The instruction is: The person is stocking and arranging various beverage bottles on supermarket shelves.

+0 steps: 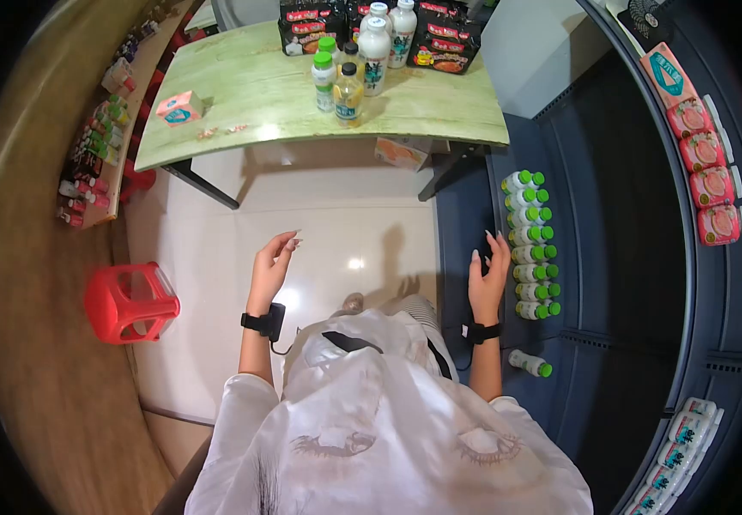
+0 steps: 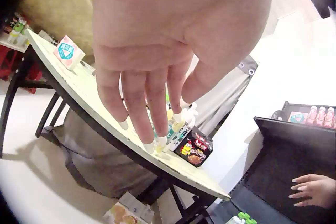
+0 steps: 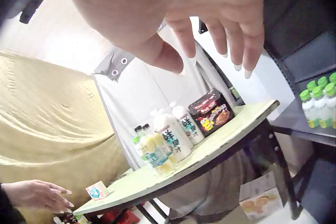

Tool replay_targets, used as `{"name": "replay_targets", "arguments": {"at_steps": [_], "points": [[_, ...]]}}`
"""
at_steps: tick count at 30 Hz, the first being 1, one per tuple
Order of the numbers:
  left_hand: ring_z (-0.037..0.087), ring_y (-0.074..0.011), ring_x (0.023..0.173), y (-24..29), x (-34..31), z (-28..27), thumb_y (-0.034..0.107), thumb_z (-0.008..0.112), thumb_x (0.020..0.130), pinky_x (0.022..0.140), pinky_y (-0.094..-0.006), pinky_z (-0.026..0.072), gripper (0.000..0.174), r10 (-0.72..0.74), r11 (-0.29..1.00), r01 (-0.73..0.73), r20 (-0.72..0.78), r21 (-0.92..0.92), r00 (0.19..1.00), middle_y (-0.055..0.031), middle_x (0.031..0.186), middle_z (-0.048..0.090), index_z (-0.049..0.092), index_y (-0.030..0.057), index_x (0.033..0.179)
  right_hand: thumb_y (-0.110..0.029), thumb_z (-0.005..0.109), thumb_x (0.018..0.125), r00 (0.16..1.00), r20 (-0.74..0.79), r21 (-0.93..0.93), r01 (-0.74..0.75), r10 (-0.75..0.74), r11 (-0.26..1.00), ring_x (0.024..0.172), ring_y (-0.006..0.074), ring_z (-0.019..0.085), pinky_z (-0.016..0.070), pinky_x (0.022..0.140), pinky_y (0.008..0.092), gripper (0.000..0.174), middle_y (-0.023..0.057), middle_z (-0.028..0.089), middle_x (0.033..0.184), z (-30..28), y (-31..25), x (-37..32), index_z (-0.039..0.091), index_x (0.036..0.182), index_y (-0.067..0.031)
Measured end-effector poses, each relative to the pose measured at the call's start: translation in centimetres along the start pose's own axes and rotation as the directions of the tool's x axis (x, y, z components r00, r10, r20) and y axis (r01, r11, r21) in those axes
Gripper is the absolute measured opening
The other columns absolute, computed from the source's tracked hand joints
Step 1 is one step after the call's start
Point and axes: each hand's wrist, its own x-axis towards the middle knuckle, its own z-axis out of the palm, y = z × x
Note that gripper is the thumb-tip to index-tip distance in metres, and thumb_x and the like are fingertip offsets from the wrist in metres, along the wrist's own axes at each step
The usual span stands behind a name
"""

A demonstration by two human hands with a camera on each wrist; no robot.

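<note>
1. Presently, we observe the left hand raised over the pale floor, fingers slightly bent and parted, with nothing in its hold; the left wrist view shows the bare palm.
2. We record the right hand also loosely spread, thumb apart from the fingers, likewise holding nothing.
3. We find the green-capped bottles just to the right of the right hand in the head view, in two close columns on the dark shelf; the right wrist view shows a gap between hand and bottles.
4. We note a single bottle of like look, set apart from the columns, near the right wrist.
5. Ahead of both hands we have the table. It bears a pink-and-white box towards its left end, and, grouped further right, a yellow bottle, white bottles and black packs.
6. We log a red stool on the floor to the left, well apart from the left hand.
</note>
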Motion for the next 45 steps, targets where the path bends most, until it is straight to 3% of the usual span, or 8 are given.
{"name": "replay_targets", "arguments": {"at_steps": [7,16,26,28,31,34,37,45], "points": [[0.066,-0.0156,0.098,3.4,5.7,-1.5,0.019,0.057,0.101,0.09,-0.0299,0.05,0.031,0.082,0.995,-0.083,-0.021,-0.063,0.996,-0.0101,0.105,0.072,0.064,-0.0017,0.122,-0.003,0.058,0.089,0.986,0.119,0.113,0.102,-0.115,0.988,0.126,0.0358,0.051,0.0421,0.104,0.0392,0.04,0.0191,0.051,0.137,4.0,-4.4,4.2,0.055,0.129,-0.0017],[0.064,-0.0175,0.097,7.9,18.0,2.2,0.016,0.058,0.098,0.085,-0.0314,0.0504,0.027,0.153,0.986,-0.15,-0.038,0.079,0.987,-0.0094,0.105,0.07,0.067,0.004,0.121,-0.004,0.058,0.09,0.969,0.17,0.29,0.127,-0.182,0.948,0.113,0.0355,0.06,0.0468,0.098,0.0379,0.03,0.017,0.063,0.119,8.2,-7.3,15.5,0.061,0.12,-0.0004],[0.058,-0.0245,0.113,8.7,32.2,3.7,0.01,0.06,0.093,0.088,-0.038,0.049,0.044,0.219,0.961,-0.178,-0.189,0.212,0.957,-0.0108,0.13,0.058,0.053,0.0097,0.137,-0.006,0.062,0.088,0.753,0.351,0.488,0.36,-0.556,0.795,0.103,0.036,0.061,0.0499,0.089,0.0421,0.026,0.0151,0.062,0.112,18.9,-15.4,27.5,0.062,0.113,-0.0029],[0.057,-0.0273,0.116,7.9,34.5,3.9,0.006,0.063,0.089,0.093,-0.0386,0.048,0.054,0.175,0.975,-0.142,-0.203,0.17,0.963,-0.0121,0.131,0.058,0.047,0.0086,0.14,-0.006,0.063,0.087,0.718,0.336,0.477,0.428,-0.609,0.767,0.105,0.0349,0.061,0.0495,0.09,0.0421,0.028,0.0142,0.062,0.114,21.1,-16.6,29.5,0.062,0.115,-0.0033],[0.056,-0.0284,0.119,7.5,36.8,3.9,0.002,0.065,0.086,0.098,-0.0389,0.0466,0.058,0.284,0.952,-0.244,-0.229,0.187,0.931,-0.0144,0.131,0.057,0.045,0.006,0.14,-0.007,0.062,0.087,0.678,0.354,0.436,0.49,-0.644,0.755,0.109,0.0354,0.057,0.0471,0.092,0.0441,0.03,0.0145,0.06,0.118,23.7,-17.5,31.6,0.062,0.116,-0.0045],[0.056,-0.0297,0.121,7.9,37.7,4.2,-0.002,0.067,0.081,0.102,-0.0388,0.045,0.06,0.221,0.973,-0.202,-0.192,0.116,0.956,-0.0162,0.129,0.058,0.046,0.0034,0.138,-0.01,0.061,0.088,0.64,0.404,0.391,0.526,-0.654,0.756,0.114,0.0364,0.055,0.0444,0.096,0.0463,0.032,0.0163,0.057,0.123,26.1,-17.6,33.2,0.061,0.119,-0.0043],[0.056,-0.0304,0.121,6.6,38.7,4.4,-0.002,0.068,0.078,0.101,-0.0389,0.0454,0.064,0.259,0.962,-0.244,-0.12,0.125,0.958,-0.0165,0.128,0.059,0.046,0.0032,0.137,-0.012,0.06,0.088,0.609,0.436,0.344,0.568,-0.662,0.748,0.118,0.0383,0.052,0.0424,0.099,0.0484,0.036,0.019,0.055,0.127,27.8,-17.2,33.9,0.059,0.123,-0.0035],[0.061,-0.04,0.111,6.9,37.7,5.7,0.001,0.068,0.08,0.091,-0.0419,0.0489,0.054,0.078,0.985,-0.043,-0.206,0.168,0.976,-0.0237,0.117,0.064,0.046,0.0057,0.13,-0.013,0.062,0.087,0.539,0.503,0.214,0.679,-0.675,0.702,0.125,0.0389,0.049,0.0399,0.105,0.0486,0.044,0.0237,0.049,0.137,29.3,-16.6,34.0,0.055,0.129,-0.0017]]}}
